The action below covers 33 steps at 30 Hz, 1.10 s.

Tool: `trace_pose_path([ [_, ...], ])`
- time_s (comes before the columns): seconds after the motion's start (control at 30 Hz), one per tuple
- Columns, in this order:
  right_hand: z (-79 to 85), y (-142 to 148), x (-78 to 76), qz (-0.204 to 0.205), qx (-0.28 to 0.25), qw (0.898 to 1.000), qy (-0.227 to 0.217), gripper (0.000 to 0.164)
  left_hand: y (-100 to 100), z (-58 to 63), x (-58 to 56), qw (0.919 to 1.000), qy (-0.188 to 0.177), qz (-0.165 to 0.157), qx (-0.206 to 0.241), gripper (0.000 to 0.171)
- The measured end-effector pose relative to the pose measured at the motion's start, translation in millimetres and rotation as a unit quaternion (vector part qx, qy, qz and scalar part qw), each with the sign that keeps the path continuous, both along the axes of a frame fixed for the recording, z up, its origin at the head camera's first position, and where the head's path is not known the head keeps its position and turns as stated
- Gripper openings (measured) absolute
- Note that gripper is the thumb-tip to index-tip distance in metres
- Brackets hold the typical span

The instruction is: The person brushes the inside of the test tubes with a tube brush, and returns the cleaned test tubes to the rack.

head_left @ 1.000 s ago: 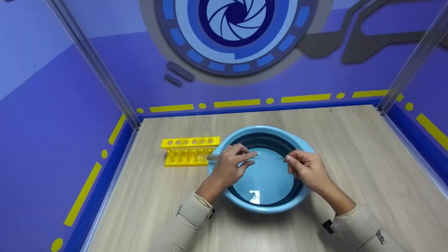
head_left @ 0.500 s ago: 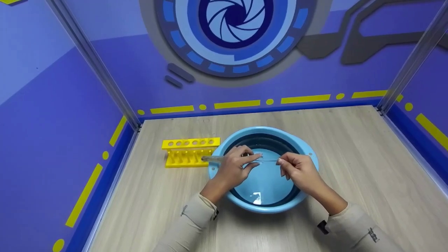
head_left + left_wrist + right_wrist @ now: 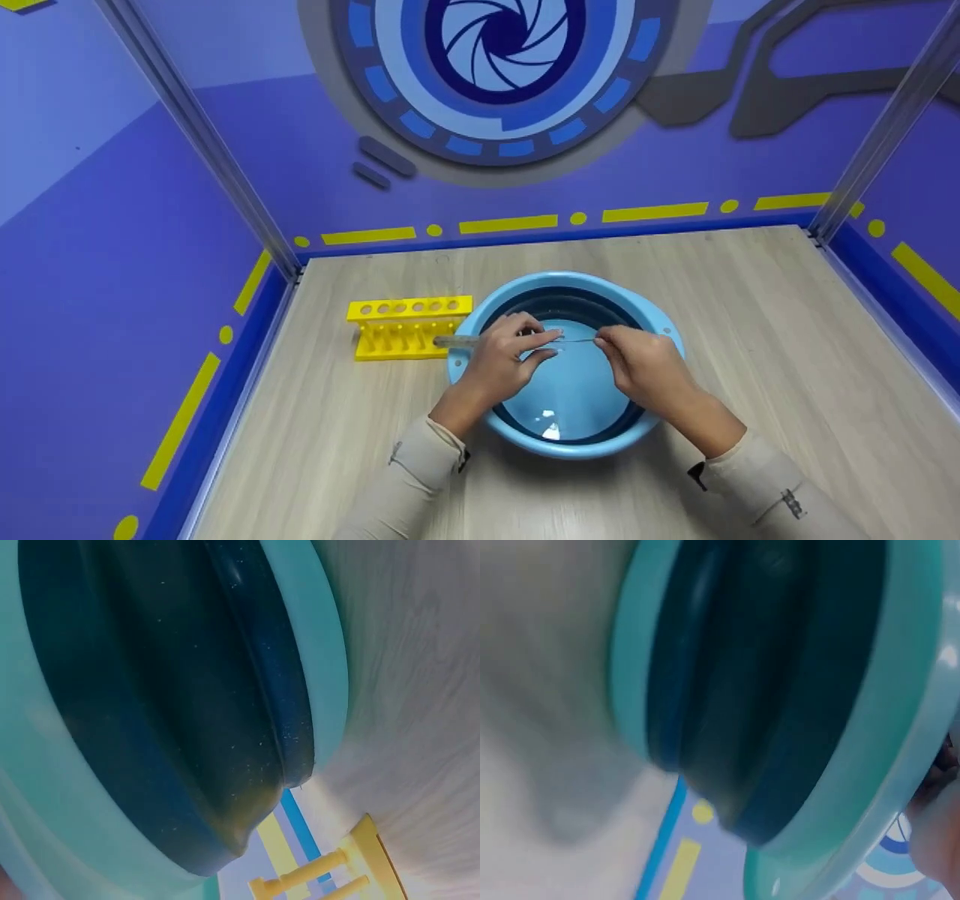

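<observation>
test tube (image 3: 454,341) juts level from the left hand (image 3: 501,356), which grips it above the left rim of the blue basin (image 3: 562,450), its end over the yellow test-tube rack (image 3: 397,355); the right hand (image 3: 649,367) pinches a thin wire (image 3: 577,341) between the hands. the tube seems light, rigid glass, likely slick if wet and easily cracked; best held mid-length, gently, while the wire probably flexes.

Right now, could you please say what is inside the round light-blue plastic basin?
A bright, possibly watery reflection shows on its blue floor; the bare left hand and right hand hide parts beneath them.
</observation>
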State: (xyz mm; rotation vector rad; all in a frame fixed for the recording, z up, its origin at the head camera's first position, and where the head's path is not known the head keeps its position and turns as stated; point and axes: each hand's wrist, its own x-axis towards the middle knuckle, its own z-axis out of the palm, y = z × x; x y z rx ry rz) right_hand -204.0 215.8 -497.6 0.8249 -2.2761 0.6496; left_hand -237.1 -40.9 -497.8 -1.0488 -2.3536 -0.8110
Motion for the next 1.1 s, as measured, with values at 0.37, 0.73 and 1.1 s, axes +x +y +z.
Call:
trace_pose_path([
  [0.37,-0.2,20.4,-14.7,0.091,0.141,0.952,0.256,0.031,-5.0,2.5,2.2,0.9989,-0.047,-0.003,-0.006,0.034],
  [0.73,-4.3,16.6,-10.7,0.088,0.025,0.988,0.124,0.018,2.1,1.9,2.8,0.9998,0.019,-0.003,-0.003,0.034],
  [1.1,13.4,5.8,8.7,0.056,-0.140,0.945,-0.291,0.019,-2.9,11.1,-3.3,0.9952,0.081,-0.012,-0.054,0.034],
])
